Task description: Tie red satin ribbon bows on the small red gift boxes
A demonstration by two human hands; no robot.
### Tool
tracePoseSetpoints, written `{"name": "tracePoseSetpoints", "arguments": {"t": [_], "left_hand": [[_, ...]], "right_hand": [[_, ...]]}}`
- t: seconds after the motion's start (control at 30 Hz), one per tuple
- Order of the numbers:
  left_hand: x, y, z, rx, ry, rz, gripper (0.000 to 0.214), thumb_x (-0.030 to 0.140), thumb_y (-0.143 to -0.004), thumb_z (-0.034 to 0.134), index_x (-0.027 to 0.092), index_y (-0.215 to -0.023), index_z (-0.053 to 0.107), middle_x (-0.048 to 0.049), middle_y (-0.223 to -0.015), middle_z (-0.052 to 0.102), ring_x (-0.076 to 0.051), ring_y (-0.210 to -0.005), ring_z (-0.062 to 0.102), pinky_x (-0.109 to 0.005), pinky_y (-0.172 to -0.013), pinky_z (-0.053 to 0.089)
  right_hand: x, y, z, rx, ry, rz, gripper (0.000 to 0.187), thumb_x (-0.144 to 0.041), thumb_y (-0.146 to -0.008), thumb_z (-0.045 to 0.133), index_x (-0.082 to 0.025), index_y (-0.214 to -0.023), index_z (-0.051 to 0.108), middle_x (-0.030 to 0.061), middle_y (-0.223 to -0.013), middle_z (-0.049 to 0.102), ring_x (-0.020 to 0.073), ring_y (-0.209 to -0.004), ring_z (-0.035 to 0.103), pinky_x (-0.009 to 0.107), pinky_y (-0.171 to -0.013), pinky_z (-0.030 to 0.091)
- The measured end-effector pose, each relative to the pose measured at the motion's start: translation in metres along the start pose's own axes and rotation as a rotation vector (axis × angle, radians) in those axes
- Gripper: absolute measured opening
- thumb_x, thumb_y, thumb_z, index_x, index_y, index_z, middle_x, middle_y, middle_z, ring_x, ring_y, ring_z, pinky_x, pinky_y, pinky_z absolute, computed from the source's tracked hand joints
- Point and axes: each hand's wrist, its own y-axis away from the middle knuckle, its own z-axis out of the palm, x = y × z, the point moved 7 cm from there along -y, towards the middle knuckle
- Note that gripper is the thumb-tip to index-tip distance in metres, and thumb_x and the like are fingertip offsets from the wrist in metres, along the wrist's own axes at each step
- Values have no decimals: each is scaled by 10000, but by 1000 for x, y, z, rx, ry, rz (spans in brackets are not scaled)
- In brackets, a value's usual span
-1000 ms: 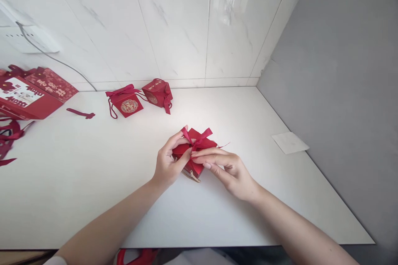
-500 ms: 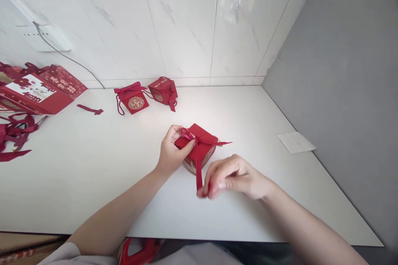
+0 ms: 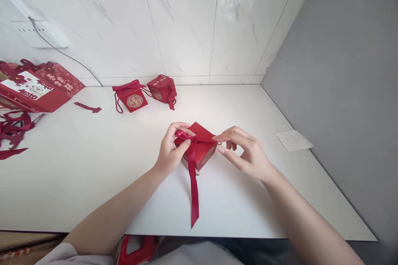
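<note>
- Left hand [image 3: 171, 149] is grasping the ribbon [image 3: 193, 174] atop the red box [image 3: 203, 149].
- Right hand [image 3: 244, 153] is touching the ribbon's right end; I cannot tell whether grasping.

a grey cable [image 3: 64, 53] trails past the wall socket [image 3: 52, 33], and white paper [image 3: 294, 140] lies at right.

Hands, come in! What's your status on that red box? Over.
Left hand holding ribbon against red box. Right hand, thumb and fingers parted, at ribbon's side tail. Two ribboned boxes farther back, out of the way.
</note>
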Motion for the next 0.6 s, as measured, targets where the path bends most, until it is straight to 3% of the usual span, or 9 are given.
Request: {"name": "tracePoseSetpoints", "arguments": {"t": [0.1, 0.17, 0.3, 0.47, 0.53, 0.6], "left_hand": [[0, -3, -7, 34, 56, 26, 221, 226, -861, 617, 212, -1079, 583, -55, -1021, 648, -188, -994, 601, -307, -880, 456], [-2, -7, -10, 45, 123, -1, 179, 253, -851, 640, 202, -1019, 610, -55, -1015, 652, -184, -967, 604, -299, -861, 452], [-2, -13, -18, 51, 315, -100, 142, 241, -820, 647, 203, -956, 626, -9, -780, 639, -149, -787, 588, -273, -768, 446], [5, -24, -35, 39, 447, -189, 250, 228, -765, 589, 203, -1009, 635, 40, -551, 428, -141, -582, 470, -293, -656, 420], [4, -29, -46, 55, 332, -219, 278, 270, -780, 581, 211, -1048, 627, 36, -567, 431, -147, -567, 462, -300, -631, 413], [10, -33, -64, 171, 37, -146, 303, 283, -759, 630, 223, -1055, 625, -2, -708, 553, -172, -698, 542, -307, -688, 430]], "right_hand": [[12, 0, -3, 30, 444, -97, 258, -300, -937, 576, -189, -1157, 652, 114, -1064, 668, 228, -906, 648, 376, -740, 538], [17, 1, 0, 20, 544, -129, 244, -290, -952, 550, -184, -1151, 642, 117, -1098, 668, 241, -966, 650, 385, -781, 539], [14, 1, 6, 48, 543, -149, 190, -253, -963, 523, -183, -1098, 638, 118, -1095, 670, 234, -968, 650, 378, -787, 539], [8, 1, 7, 58, 486, -128, 180, -246, -962, 516, -202, -1106, 615, 126, -1118, 661, 254, -1006, 636, 411, -825, 532], [6, 1, 7, 51, 444, -127, 177, -248, -964, 514, -214, -1113, 602, 125, -1146, 656, 254, -1024, 634, 420, -850, 529], [4, 2, 8, 27, 394, -113, 183, -260, -970, 508, -222, -1133, 582, 125, -1213, 640, 257, -1082, 627, 432, -897, 521]]}}
